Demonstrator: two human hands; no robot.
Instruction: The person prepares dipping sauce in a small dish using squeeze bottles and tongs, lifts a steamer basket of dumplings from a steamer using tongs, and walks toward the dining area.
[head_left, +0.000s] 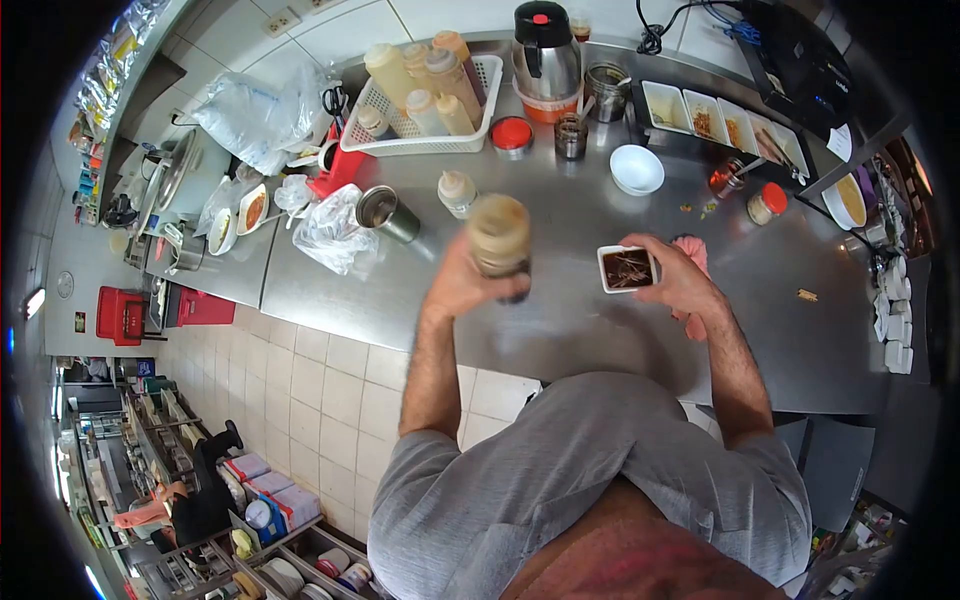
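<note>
My left hand [462, 282] is wrapped round a squeeze bottle [498, 232] raised above the steel counter. Motion blurs the bottle; its wide pale end faces the camera, and a dark part shows below. A small white rectangular dish [603, 275] of dark brown sauce with thin strips in it is gripped at its right side by my right hand [680, 278]. Behind that hand lies a crumpled pink cloth [692, 245], partly hidden. Close to the left hand stand a smaller squeeze bottle [457, 192] and a tilted metal cup [392, 215].
A white basket [420, 146] of squeeze bottles stands at the back, near a steel thermos [546, 70]. A white bowl [637, 170], a red-lidded jar [767, 204] and a rack of food trays [722, 118] are to the right. Another person [200, 490] is at lower left.
</note>
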